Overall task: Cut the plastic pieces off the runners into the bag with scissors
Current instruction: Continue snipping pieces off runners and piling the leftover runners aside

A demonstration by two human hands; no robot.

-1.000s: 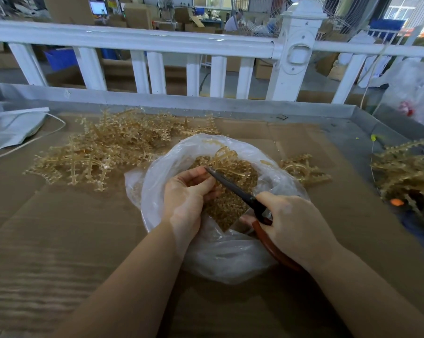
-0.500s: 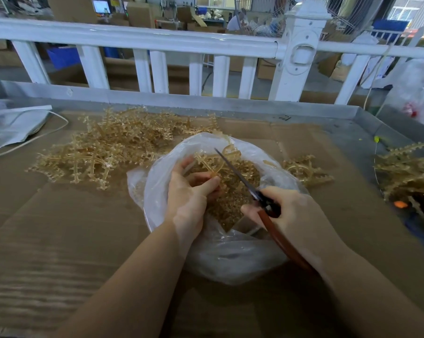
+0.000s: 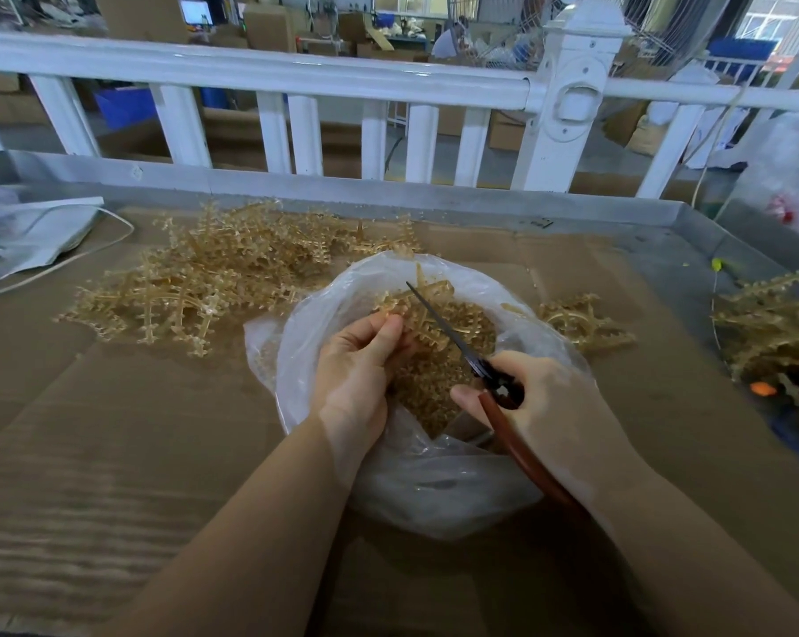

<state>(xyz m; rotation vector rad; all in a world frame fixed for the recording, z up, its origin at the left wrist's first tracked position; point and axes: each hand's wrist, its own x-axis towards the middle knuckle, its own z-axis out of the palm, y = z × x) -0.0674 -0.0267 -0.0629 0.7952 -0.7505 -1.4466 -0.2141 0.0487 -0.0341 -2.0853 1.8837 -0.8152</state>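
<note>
A clear plastic bag lies open on the cardboard, holding several small tan cut pieces. Over its mouth my left hand pinches a tan plastic runner with pieces on it. My right hand grips scissors with reddish-brown handles; the thin dark blades point up and left across the runner. I cannot tell how far apart the blades are.
A big heap of tan runners lies left of the bag, a smaller bunch right of it, more at the right edge. A white bag sits far left. A grey raised rim and white railing bound the far side.
The scissors have swung from lying low and pointing left to pointing up across the runner. My left hand has lifted and turned the runner higher over the bag.
</note>
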